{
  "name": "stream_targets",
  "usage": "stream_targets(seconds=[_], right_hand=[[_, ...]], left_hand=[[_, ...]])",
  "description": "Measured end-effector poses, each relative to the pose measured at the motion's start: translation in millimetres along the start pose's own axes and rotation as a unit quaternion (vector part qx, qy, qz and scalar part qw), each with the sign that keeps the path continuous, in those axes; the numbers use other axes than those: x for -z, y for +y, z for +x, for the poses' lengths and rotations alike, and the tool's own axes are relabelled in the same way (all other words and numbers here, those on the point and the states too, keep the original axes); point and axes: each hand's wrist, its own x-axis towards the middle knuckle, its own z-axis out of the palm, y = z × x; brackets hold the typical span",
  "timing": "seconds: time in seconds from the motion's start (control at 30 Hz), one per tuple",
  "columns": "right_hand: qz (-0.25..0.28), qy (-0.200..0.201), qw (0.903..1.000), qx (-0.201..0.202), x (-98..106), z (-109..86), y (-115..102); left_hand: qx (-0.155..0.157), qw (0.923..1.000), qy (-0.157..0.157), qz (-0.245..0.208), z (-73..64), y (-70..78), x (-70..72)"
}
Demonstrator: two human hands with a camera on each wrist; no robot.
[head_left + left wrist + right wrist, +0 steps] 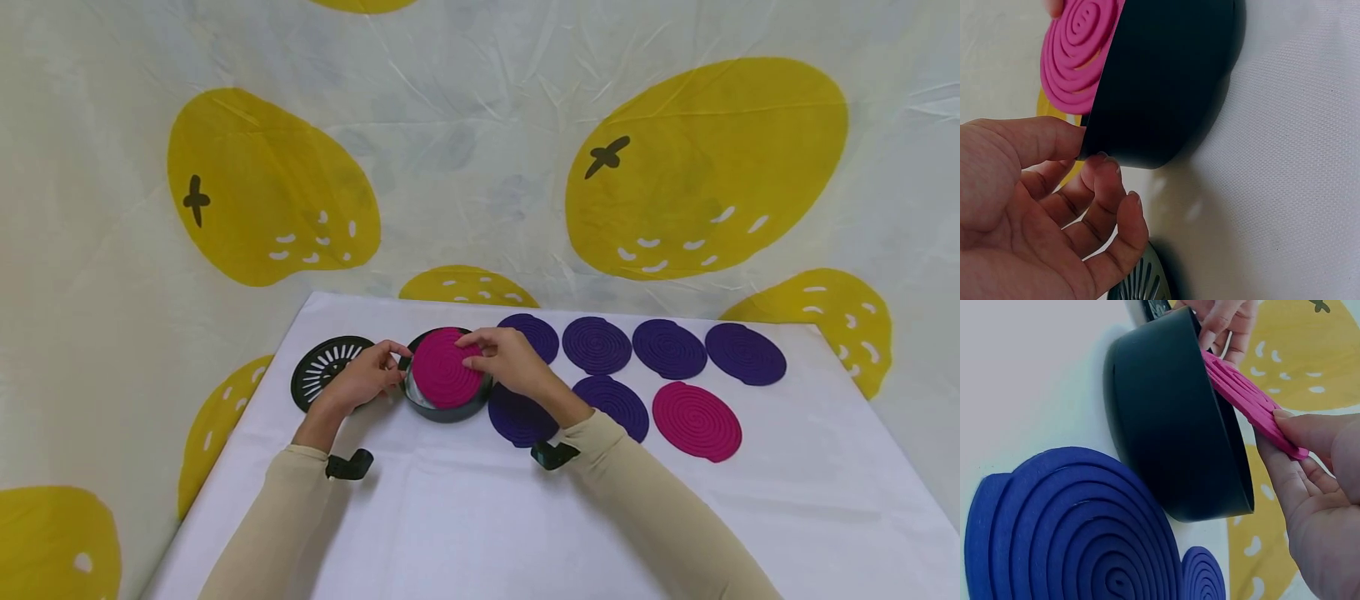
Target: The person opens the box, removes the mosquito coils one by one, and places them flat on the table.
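Observation:
A pink mosquito coil (447,368), a flat spiral disc, is tilted over the mouth of a round dark tin (450,414). My right hand (510,358) pinches the coil's edge between thumb and fingers, with its far edge at the tin's rim in the right wrist view. On the tin's left side, my left hand (362,379) pinches the rim between thumb and index finger, its other fingers loosely curled outside the wall (1154,75). The coil covers most of the tin's inside; a pale patch of it shows at the left.
A black slotted lid (318,367) lies left of the tin, partly behind my left hand. Right of the tin lie several purple coils (597,346) in two rows, and another pink coil (697,421). A patterned cloth (480,167) hangs behind the white table (450,517).

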Motion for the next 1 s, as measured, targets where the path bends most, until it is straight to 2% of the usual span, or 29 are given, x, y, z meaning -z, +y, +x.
stream_targets(seconds=[0.2,0.5,0.73,1.0], right_hand=[[0.003,0.008,0.9999,-0.009,8.2,-2.2,-1.3],[0.042,0.011,0.9987,-0.025,24.2,-9.0,-2.9],[0.078,0.022,0.9956,-0.047,38.3,-17.1,-0.3],[0.081,0.03,0.9939,-0.068,54.8,-26.0,6.7]], left_hand=[[0.004,1.0,-0.001,0.004,-1.2,0.4,1.4],[-0.003,1.0,-0.001,0.008,-0.5,-2.3,1.8],[0.004,1.0,-0.001,0.008,-0.5,-1.0,2.1],[0.006,1.0,0.0,0.007,1.2,-2.6,2.0]])
